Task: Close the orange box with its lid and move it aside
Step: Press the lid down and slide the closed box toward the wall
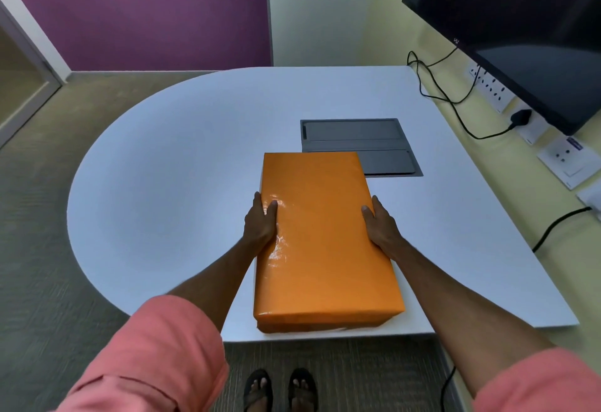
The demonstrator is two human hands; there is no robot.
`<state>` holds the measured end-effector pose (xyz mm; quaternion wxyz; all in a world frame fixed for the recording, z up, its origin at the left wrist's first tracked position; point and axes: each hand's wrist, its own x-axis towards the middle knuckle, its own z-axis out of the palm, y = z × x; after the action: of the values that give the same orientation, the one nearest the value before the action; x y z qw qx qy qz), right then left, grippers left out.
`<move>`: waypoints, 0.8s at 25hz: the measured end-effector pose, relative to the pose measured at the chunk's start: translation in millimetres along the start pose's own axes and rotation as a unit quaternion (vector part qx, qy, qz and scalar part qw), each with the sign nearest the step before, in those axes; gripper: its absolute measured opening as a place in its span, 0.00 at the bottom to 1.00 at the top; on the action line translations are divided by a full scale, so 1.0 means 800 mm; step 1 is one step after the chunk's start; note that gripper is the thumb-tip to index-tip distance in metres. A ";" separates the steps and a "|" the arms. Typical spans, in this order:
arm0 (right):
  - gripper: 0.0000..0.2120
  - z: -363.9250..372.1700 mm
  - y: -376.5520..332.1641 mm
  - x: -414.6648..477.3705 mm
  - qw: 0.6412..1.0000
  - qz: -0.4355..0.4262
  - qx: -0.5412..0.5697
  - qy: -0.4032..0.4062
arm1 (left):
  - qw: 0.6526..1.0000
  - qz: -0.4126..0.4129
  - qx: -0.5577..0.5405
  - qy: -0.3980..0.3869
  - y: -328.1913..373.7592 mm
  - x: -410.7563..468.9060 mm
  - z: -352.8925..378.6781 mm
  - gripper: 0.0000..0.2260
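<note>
Orange box (320, 242) with its lid (328, 281) on, lying lengthwise on the white worktop (169, 164), near end close to the front edge, far end just overlapping the grey flush cable hatch (361, 138) set into the surface. Lid sitting over the box, a thin strip of the box's lower body showing beneath it at the near end.

Left hand (260, 226) pressed against the left long side, thumb lying over the top face, fingers wrapped down the side out of sight. Right hand (380, 228) mirrored on the right long side, thumb on top, fingers down the edge. Both hands clasping the box between them at about its middle, palms flat to the sides, neither spread wide. Whether lifted or resting, cannot tell.

Pink sleeves (156, 356) rolled at the forearms. Sandalled feet (279, 389) visible below the worktop's front edge on the carpet. Dark monitor (520, 27) at upper right, black cables (455, 102) trailing to wall sockets (494, 89).
</note>
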<state>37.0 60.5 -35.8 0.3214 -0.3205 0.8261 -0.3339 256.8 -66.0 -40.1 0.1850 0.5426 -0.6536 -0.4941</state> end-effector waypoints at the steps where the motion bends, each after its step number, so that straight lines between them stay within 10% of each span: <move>1: 0.27 0.004 0.002 -0.001 1.000 -0.008 -0.008 0.011 | 1.000 0.004 0.009 0.008 -0.003 0.000 0.002 0.28; 20: 0.26 0.029 0.008 -0.012 0.982 -0.025 -0.148 0.116 | 0.990 0.072 0.095 0.072 -0.031 0.008 0.016 0.28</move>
<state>58.2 63.4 -50.5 0.1634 -0.3443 0.8899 -0.2507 257.7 -63.9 -68.3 0.2140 0.5430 -0.7204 -0.3746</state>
